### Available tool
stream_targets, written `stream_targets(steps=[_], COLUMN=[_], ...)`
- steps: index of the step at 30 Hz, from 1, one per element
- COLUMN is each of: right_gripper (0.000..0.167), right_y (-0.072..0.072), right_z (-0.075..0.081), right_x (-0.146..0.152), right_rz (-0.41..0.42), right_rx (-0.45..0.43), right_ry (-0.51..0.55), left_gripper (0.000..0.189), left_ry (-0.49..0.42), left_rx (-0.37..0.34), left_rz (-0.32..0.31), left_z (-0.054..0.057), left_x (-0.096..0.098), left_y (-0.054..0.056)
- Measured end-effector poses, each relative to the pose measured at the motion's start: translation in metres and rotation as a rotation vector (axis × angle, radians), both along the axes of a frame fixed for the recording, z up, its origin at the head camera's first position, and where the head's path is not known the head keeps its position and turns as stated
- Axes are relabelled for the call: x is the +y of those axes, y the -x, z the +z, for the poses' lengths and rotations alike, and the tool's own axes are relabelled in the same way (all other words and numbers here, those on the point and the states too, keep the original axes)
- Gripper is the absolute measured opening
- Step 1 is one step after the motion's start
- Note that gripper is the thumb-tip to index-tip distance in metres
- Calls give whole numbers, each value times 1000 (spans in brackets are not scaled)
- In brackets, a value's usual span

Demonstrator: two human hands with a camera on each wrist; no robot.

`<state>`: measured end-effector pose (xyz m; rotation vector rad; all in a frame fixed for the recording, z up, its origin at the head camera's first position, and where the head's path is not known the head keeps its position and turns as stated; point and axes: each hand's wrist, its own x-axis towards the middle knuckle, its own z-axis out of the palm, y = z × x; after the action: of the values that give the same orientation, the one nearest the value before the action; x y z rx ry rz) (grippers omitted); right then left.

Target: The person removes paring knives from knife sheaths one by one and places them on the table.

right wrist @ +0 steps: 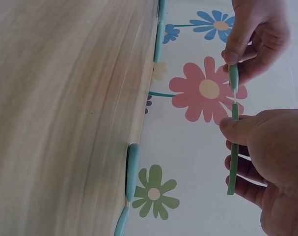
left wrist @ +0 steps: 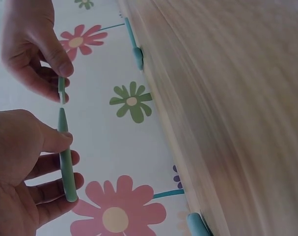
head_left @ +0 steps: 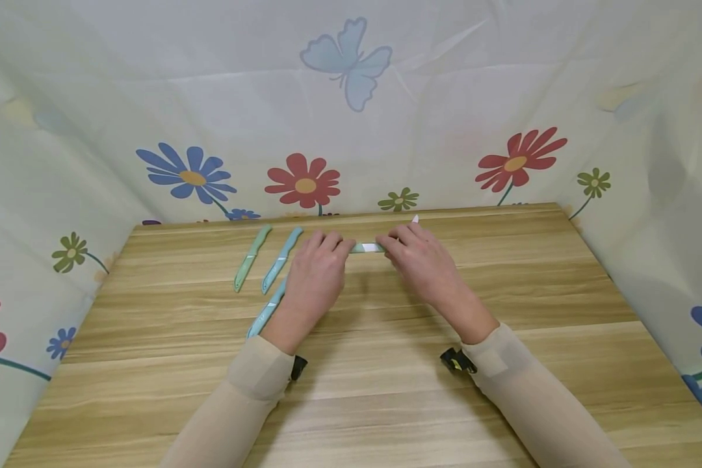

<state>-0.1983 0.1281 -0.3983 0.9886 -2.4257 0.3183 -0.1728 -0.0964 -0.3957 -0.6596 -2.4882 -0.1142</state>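
Note:
Between both hands, above the table, is a green knife (head_left: 358, 247) with a strip of white blade (head_left: 372, 247) showing in the middle. My left hand (head_left: 318, 270) holds its rounded green handle (left wrist: 67, 167) between thumb and fingers. Its flat green sheath (right wrist: 233, 160) is pinched by my right hand (head_left: 424, 263). In the right wrist view, the white blade bridges a short gap between handle and sheath. To the left of my left hand lie a green knife (head_left: 251, 260) and a blue knife (head_left: 282, 260). Another blue knife (head_left: 266, 315) is partly hidden by that hand.
Just beyond my right hand, a small white tip (head_left: 415, 219) pokes out. Blue-green pieces (right wrist: 132, 172) lie at the table edge in the right wrist view. The wood-grain table (head_left: 374, 390) meets a flower-printed curtain (head_left: 240, 97) at the back and sides.

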Motion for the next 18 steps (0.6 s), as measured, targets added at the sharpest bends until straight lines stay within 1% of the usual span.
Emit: stream_targets(steps=[8, 18], right_gripper=[35, 35], right_y=[1, -1], right_z=[2, 2], right_x=[1, 1], right_rz=[5, 3], right_rx=[-12, -30], right_ry=[-6, -27], left_gripper=[22, 20], left_ry=[19, 35], left_rx=[-3, -16], left_rz=[23, 28], left_z=[1, 0], left_x=[-1, -1], left_y=[1, 0])
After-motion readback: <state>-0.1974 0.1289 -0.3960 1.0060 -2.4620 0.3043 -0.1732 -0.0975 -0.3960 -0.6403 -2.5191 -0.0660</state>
